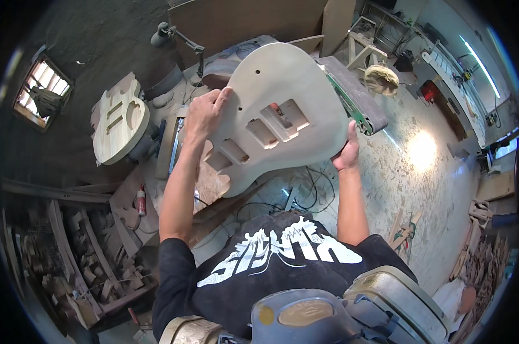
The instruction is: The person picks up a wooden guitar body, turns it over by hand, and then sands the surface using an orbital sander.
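Both my hands hold a pale, sanded wooden electric guitar body (291, 71) up in front of me, its face with several routed pockets and small drilled holes toward me. My left hand (204, 113) is closed on its left edge, near the small holes. On the lower right edge, my right hand (348, 151) grips with the thumb up along the side; its other fingers are mostly hidden behind the wood. Just beyond the body's right edge is a belt sander (354, 94) with a grey belt and green side. The body hides part of the sander.
Unfinished guitar bodies (119, 127) stand at the left beside a bench. A desk lamp (163, 35) rises behind. A red and white bottle (141, 202) and a rack of wood offcuts (84, 258) are lower left. A wooden stool (381, 79) stands far right; clamps (407, 235) lie lower right.
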`<state>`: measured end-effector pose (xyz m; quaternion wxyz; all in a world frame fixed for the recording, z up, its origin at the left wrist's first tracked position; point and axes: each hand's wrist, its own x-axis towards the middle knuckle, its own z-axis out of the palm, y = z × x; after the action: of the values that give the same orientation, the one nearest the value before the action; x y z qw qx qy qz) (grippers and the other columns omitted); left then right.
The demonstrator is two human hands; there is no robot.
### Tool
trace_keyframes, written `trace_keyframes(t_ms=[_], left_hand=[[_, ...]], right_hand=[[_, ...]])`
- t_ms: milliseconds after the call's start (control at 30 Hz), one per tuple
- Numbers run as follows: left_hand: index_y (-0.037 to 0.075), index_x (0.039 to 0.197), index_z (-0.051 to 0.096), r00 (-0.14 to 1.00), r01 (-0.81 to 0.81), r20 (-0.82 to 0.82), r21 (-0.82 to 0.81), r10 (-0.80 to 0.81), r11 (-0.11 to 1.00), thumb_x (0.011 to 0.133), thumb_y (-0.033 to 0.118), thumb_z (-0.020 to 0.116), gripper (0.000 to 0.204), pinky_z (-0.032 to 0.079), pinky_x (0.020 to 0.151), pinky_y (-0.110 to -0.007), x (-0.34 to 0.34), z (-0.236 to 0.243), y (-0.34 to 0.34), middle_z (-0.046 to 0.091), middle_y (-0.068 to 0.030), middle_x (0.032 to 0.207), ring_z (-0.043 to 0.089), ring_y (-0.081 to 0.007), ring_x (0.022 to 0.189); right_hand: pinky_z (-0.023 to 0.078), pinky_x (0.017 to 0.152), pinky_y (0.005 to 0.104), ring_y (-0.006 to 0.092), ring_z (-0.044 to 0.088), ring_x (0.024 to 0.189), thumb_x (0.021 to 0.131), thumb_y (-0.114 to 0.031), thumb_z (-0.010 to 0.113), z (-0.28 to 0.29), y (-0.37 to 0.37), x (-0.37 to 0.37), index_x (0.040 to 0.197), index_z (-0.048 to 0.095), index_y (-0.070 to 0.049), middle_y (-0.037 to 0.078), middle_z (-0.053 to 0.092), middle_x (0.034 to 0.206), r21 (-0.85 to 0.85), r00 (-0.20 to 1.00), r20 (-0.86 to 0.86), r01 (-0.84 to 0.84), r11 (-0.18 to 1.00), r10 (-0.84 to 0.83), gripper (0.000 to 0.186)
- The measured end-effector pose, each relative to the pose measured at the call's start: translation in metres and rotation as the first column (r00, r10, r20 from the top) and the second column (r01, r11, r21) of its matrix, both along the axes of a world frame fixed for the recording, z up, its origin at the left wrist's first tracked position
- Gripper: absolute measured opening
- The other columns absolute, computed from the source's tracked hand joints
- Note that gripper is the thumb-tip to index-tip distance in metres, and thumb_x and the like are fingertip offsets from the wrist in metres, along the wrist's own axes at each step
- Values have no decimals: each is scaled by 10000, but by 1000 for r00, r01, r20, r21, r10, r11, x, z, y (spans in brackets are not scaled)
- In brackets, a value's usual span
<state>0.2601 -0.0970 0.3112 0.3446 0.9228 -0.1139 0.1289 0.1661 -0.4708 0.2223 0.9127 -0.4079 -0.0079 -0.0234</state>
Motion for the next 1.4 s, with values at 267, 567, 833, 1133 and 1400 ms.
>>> trace_keyframes(t_ms=[267, 567, 833, 1133, 1400], left_hand=[[84, 935, 744, 985, 114, 119, 113, -128, 987, 1043, 629, 450, 629, 495, 726, -517, 21, 31, -11, 702, -206, 812, 675, -440, 826], [95, 1065, 770, 960, 155, 188, 259, -207, 953, 1062, 565, 427, 583, 521, 786, -490, 42, 59, -29, 709, -229, 859, 689, -438, 898], [3, 913, 615, 722, -15, 543, -609, 430, 793, 1038, 244, 666, 277, 457, 736, -316, -16, 3, -26, 556, -22, 880, 501, -133, 779], [-24, 1354, 563, 838, -509, -521, -853, -161, 112, 1073, 614, 484, 702, 553, 910, -358, -117, -117, -79, 664, -165, 1228, 687, -256, 1075], [-48, 1454, 511, 952, -239, -245, -970, -185, 54, 1066, 610, 498, 763, 592, 976, -436, -73, -71, -41, 660, -181, 1333, 709, -293, 1128]], right_hand=[[533, 994, 374, 226, 659, 1154, 902, -411, 817, 29, -4, -24, 1396, 579, 53, 143, 672, 1283, -309, 989, 91, -81, 948, 114, 719], [534, 931, 346, 212, 664, 1045, 792, -216, 773, 55, 38, -45, 1335, 611, 80, 149, 688, 1196, -358, 988, 151, 81, 930, -28, 640], [526, 911, 314, 169, 665, 1001, 801, -226, 775, 36, 63, -39, 1283, 652, 60, 105, 715, 1131, -286, 956, 221, 254, 924, -194, 574], [518, 964, 329, 170, 653, 1059, 853, -162, 737, 24, 100, -23, 1332, 618, 22, 81, 691, 1196, -57, 962, 118, 254, 966, -246, 527], [516, 1060, 373, 230, 674, 1183, 971, -403, 602, 39, 94, -27, 1491, 494, 42, 117, 689, 1292, -151, 965, 219, -110, 982, 142, 692]])
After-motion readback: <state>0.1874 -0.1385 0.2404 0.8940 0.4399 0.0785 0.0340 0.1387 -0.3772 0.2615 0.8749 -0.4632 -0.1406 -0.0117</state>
